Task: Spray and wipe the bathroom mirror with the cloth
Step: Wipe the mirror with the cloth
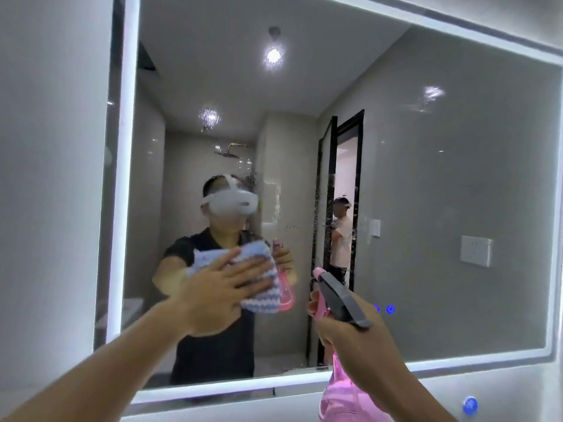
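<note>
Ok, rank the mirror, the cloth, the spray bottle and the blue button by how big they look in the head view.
1. mirror, by far.
2-3. spray bottle and cloth: unranked; the bottle is nearer the camera and cut off below, the cloth lies half under the left hand.
4. blue button.

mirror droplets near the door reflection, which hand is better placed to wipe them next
Left. The left hand presses the striped cloth flat on the mirror, just left of the droplets. The right hand grips the pink spray bottle, off the glass.
</note>
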